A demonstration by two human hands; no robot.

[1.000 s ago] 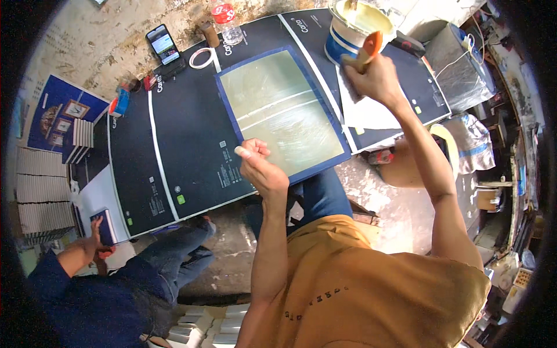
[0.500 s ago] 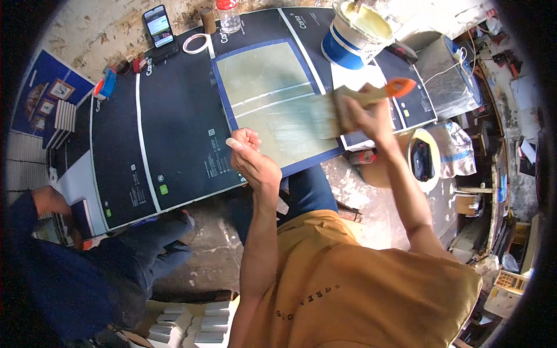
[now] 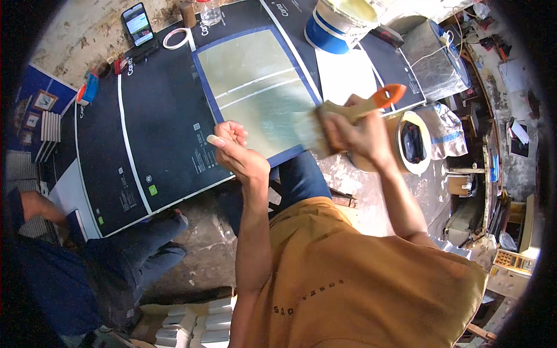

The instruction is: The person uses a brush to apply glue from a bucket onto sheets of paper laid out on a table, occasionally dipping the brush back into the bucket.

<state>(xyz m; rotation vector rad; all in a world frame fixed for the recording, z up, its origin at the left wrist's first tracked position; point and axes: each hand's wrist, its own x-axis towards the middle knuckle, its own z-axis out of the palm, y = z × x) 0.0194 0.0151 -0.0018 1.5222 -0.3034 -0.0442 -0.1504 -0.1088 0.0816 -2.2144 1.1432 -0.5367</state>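
Observation:
My right hand [image 3: 360, 136] grips a wide flat paintbrush [image 3: 357, 113] with a pale wooden handle and an orange tip. Its bristles are blurred at the lower right edge of a glossy blue-edged sheet [image 3: 203, 75]. On that sheet lie two pale grey-green panels [image 3: 243, 61] with a narrow strip between them, set off by white lines. The lower panel has wet-looking streaks. My left hand [image 3: 243, 156] is over the sheet's lower left corner, fingers curled in, thumb sticking out; I see nothing in it.
Behind the sheet stands a blue-and-white bucket [image 3: 333, 32] of cream-coloured stuff. White paper [image 3: 345, 75] lies beside it. A phone [image 3: 137, 26], a tape roll [image 3: 176, 38] and a clear bottle [image 3: 209, 13] line the dark table's [image 3: 156, 116] far side. Another person [image 3: 52, 261] works at left.
My right hand has swept the brush a little toward me, off the panel to the sheet's lower right edge. The whole view has shifted slightly; my left hand keeps its curled pose.

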